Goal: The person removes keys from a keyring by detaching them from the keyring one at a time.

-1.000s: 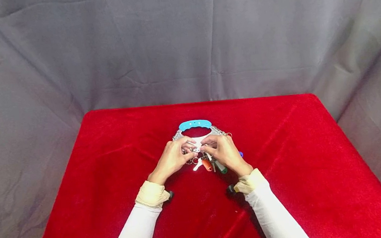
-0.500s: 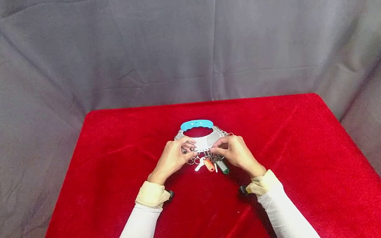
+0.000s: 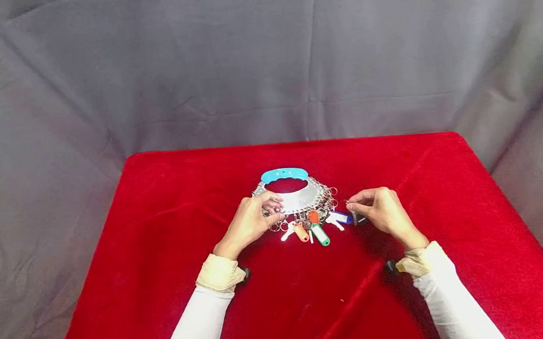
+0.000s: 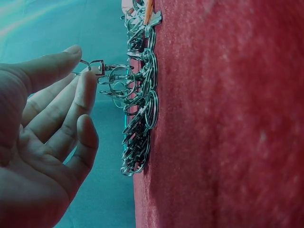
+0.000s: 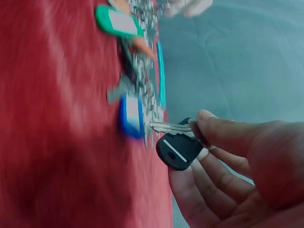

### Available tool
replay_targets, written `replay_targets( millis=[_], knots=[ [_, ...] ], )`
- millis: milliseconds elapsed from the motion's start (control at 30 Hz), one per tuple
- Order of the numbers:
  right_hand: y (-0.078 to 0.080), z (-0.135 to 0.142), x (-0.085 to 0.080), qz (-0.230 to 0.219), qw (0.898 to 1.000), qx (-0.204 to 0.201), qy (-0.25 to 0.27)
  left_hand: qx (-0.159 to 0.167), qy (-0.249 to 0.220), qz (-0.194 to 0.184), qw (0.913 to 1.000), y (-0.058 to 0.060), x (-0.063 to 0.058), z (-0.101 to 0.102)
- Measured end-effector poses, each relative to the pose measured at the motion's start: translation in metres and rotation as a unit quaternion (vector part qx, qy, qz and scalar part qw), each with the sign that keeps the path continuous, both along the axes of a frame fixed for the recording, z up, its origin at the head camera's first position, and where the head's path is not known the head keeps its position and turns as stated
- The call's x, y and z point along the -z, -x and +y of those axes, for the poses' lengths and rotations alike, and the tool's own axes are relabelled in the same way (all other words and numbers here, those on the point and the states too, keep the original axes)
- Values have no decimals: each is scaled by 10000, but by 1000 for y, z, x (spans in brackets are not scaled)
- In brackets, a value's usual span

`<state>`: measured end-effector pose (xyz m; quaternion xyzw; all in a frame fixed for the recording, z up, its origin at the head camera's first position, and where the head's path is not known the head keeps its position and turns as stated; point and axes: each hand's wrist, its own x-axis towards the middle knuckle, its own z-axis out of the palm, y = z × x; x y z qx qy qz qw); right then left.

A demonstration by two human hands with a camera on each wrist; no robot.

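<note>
A silver key-holder plate point(image 3: 294, 201) with a light-blue handle point(image 3: 284, 175) lies near the table's middle, its lower edge lined with metal clips and rings. At its left side is my left hand point(image 3: 251, 221). In the left wrist view thumb and index finger pinch a small metal ring point(image 4: 84, 63) joined to a swivel clip point(image 4: 101, 67); the other fingers are loosely bent. Right of the holder, my right hand point(image 3: 384, 212) pinches black-headed keys point(image 5: 178, 152) between thumb and fingers. One silver blade point(image 5: 168, 127) points toward the blue tag point(image 5: 131, 116).
Several keys and tags hang along the holder's near edge, among them an orange tag point(image 3: 301, 232), a green tag point(image 3: 321, 235) and a white key point(image 3: 288, 231). Red cloth point(image 3: 265, 312) covers the table. Grey curtains point(image 3: 222, 70) stand behind and at both sides.
My right hand has gone from the holder's middle edge out to the right, where it now holds black-headed keys. The blue tag has come into view. My left hand stays at the holder.
</note>
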<state>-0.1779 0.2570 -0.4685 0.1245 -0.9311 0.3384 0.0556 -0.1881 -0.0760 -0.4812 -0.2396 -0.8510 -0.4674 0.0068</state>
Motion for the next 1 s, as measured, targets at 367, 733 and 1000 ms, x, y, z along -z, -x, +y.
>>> replay_targets(
  millis=[367, 733, 1000],
  knots=[
    [-10, 69, -6, -566, 9970, 298, -445, -50, 37, -70, 10000, -7, -3, 0],
    [-12, 107, 3, -733, 9945, 420, -621, -111, 59, -32, 9999, -8, -1, -5],
    [-16, 108, 12, -337, 9959, 356, -761, -39, 100, -54, 9999, -6, -1, -4]
  ],
)
